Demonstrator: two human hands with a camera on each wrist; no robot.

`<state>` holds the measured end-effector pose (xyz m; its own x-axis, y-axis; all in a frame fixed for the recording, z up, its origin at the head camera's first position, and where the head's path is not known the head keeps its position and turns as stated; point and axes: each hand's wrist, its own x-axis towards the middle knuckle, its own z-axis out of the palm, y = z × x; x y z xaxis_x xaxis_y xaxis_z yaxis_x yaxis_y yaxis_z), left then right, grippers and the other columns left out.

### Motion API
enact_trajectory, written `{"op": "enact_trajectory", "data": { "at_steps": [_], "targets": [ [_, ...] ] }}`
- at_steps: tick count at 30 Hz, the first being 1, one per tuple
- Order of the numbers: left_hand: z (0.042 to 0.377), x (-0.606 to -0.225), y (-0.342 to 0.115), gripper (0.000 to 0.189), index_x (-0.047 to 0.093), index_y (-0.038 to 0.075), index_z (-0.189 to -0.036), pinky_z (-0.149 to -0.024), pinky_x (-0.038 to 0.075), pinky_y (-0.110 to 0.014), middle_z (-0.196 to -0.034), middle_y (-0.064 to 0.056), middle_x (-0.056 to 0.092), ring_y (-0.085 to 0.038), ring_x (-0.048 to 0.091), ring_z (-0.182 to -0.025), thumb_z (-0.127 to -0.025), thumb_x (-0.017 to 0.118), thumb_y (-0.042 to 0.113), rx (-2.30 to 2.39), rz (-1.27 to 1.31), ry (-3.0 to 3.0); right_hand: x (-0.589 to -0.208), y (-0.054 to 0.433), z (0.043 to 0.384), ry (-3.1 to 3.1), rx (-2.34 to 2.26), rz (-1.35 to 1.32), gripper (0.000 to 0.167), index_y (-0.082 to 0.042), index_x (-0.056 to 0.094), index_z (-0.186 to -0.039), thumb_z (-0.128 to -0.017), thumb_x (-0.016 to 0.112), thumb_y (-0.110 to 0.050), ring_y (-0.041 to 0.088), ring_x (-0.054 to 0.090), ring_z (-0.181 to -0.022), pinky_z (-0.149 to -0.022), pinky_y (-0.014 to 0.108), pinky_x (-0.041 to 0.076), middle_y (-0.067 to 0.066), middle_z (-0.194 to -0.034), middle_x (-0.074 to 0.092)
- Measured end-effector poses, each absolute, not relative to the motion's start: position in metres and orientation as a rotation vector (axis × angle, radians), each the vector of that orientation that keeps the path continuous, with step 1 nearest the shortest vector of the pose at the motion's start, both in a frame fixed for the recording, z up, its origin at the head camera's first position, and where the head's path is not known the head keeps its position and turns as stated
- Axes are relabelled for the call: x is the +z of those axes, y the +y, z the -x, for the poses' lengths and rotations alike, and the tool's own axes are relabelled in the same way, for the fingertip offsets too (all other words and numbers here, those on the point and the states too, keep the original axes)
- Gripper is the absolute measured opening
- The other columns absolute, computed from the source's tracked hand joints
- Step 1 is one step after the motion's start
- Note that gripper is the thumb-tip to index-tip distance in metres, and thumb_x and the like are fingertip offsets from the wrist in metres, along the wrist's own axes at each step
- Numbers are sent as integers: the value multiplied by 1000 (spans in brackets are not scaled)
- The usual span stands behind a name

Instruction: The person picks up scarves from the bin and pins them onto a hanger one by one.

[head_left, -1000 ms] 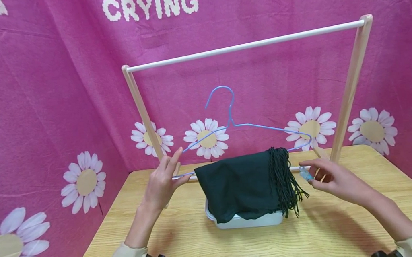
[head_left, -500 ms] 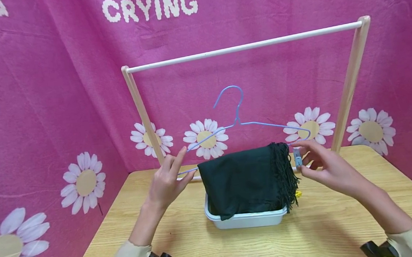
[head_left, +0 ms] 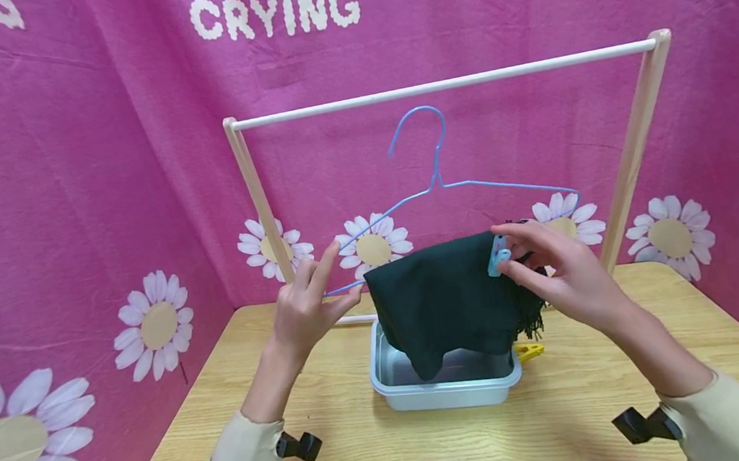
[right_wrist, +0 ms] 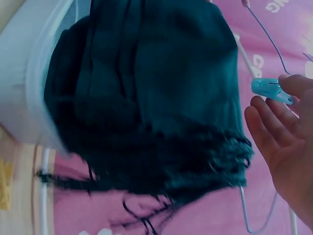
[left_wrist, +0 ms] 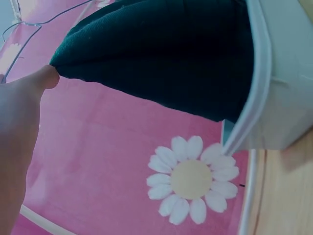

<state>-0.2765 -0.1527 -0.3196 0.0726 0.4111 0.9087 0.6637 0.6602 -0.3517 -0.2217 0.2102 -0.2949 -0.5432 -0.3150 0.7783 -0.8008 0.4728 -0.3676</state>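
My left hand (head_left: 307, 311) pinches the left end of a blue wire hanger (head_left: 436, 182), which is held up with its hook on top. Over the hanger's lower bar hangs a folded black fringed scarf (head_left: 436, 297), its fringe partly behind my right hand (head_left: 571, 272). That hand pinches a light blue clothespin (head_left: 496, 258) between thumb and fingers, near the scarf's upper right edge. In the right wrist view the clothespin (right_wrist: 270, 89) appears just beyond the scarf (right_wrist: 181, 68). The left wrist view shows my thumb by the scarf's corner (left_wrist: 146, 44).
A white plastic tub (head_left: 448, 396) stands on the wooden table (head_left: 332, 421) below the scarf. A yellow clip (head_left: 530, 352) lies at the tub's right. Behind rises a rack with wooden posts and a white rail (head_left: 449, 82), in front of a pink daisy-print cloth.
The hanger and scarf have risen and shifted right in my left hand. My right hand has brought the clothespin up and left to the scarf's upper right edge.
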Motion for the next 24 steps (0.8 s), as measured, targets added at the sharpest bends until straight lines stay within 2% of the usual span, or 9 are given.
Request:
{"op": "enact_trajectory", "data": {
  "at_steps": [4, 11, 15, 19, 24],
  "targets": [
    [276, -313, -147, 58, 59, -3, -130, -38, 33, -20, -79, -12, 51, -14, 38, -55, -94, 64, 43, -209, 900, -1511, -287, 201, 221, -2028, 1007, -966, 60, -6, 63, -130, -75, 77, 14, 0, 62, -91, -77, 10, 52, -5, -99, 64],
    [271, -313, -138, 67, 60, -3, -130, -39, 33, -20, -77, -12, 54, -14, 38, -50, -81, 81, 38, -167, 908, -1526, -278, 184, 220, -1948, 1067, -1053, 60, -5, 64, -129, -74, 76, 17, 4, 69, -84, -81, 14, 54, 3, -104, 68],
    [271, -314, -133, 68, 60, -3, -130, -40, 32, -20, -78, -11, 54, -13, 37, -50, -80, 81, 39, -164, 909, -1531, -274, 173, 221, -1922, 1050, -1072, 57, -5, 65, -128, -75, 76, 15, 4, 70, -83, -85, 14, 53, 5, -104, 69],
    [271, -314, -129, 67, 59, -2, -131, -41, 36, -18, -80, -11, 54, -13, 40, -52, -83, 79, 40, -140, 915, -1531, -269, 163, 223, -1904, 1021, -1072, 55, -5, 65, -127, -76, 76, 14, 5, 71, -84, -87, 13, 53, 5, -103, 70],
    [269, -314, -126, 68, 58, -3, -130, -41, 37, -17, -81, -11, 56, -13, 42, -53, -80, 81, 38, -124, 935, -1538, -269, 150, 227, -1930, 1014, -1092, 52, -5, 66, -126, -77, 78, 9, 10, 73, -85, -86, 14, 53, 4, -105, 71]
  ]
}}
